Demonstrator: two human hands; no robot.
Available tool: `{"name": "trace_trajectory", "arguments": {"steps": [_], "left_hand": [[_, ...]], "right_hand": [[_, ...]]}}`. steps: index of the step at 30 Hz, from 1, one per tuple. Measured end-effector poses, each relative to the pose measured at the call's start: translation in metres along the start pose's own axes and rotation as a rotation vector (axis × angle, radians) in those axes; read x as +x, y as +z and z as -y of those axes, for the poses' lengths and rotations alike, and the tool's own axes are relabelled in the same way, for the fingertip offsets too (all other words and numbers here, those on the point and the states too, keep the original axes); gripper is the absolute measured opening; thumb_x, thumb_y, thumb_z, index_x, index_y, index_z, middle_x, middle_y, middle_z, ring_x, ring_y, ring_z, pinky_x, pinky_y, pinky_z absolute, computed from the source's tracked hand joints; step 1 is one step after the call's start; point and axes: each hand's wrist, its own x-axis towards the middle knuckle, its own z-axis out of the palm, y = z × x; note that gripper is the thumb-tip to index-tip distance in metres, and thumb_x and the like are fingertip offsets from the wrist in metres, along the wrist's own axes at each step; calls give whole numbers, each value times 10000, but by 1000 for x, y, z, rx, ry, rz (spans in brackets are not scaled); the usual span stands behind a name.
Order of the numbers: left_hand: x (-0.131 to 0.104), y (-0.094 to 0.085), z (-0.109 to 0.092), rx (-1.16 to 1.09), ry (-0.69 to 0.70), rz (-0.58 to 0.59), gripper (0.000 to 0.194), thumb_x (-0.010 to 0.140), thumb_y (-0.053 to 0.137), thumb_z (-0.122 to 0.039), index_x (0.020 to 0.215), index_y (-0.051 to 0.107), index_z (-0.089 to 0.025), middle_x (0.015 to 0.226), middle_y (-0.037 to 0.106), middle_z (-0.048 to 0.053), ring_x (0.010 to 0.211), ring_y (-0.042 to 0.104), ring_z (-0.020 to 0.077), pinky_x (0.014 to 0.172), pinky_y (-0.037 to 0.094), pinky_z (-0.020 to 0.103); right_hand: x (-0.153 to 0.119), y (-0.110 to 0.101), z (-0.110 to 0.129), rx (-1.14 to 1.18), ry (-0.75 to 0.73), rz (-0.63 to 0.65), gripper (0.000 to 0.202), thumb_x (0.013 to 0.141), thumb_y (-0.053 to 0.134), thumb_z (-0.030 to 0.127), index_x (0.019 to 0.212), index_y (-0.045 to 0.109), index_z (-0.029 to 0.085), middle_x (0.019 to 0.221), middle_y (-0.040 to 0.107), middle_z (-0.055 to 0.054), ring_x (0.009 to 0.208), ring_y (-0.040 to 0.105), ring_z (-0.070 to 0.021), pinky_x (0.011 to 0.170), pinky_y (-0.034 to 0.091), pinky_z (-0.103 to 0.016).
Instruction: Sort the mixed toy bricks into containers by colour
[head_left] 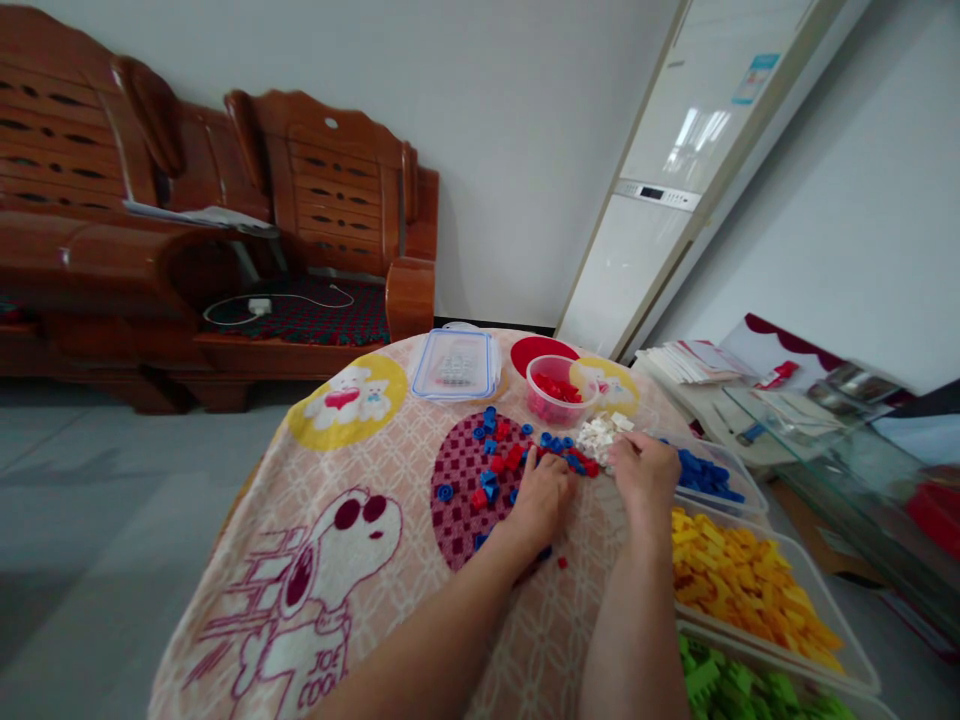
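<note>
My left hand (545, 488) rests over a spread of loose red toy bricks (514, 458) and blue toy bricks (489, 486), its fingers bent and somewhat apart. Whatever lies beneath its palm is hidden. Just to the right, my right hand (646, 470) has thumb and fingers pinched together at the edge of a pile of white bricks (596, 436); what is between the fingertips cannot be made out. Behind the hands stands a round clear pink tub (551, 408) with red bricks in it. One small red brick (562, 563) lies alone nearer me.
A lidded clear box (456, 365) with a blue rim sits at the table's far side, near a red round lid (541, 352). Along the right are bins of blue bricks (709, 478), yellow bricks (742, 580) and green bricks (739, 685). A patterned cloth (420, 590) covers the table.
</note>
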Motion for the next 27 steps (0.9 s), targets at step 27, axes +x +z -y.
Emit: {"name": "trace_trajectory", "arguments": {"steps": [27], "left_hand": [[-3, -67, 80, -337, -323, -438, 195, 793, 562, -147, 865, 739, -184, 916, 747, 46, 916, 667, 201, 888, 514, 321]], "right_hand": [[-9, 5, 16, -359, -97, 400, 328, 906, 443, 264, 851, 750, 163, 898, 735, -126, 880, 653, -219, 743, 401, -278]]}}
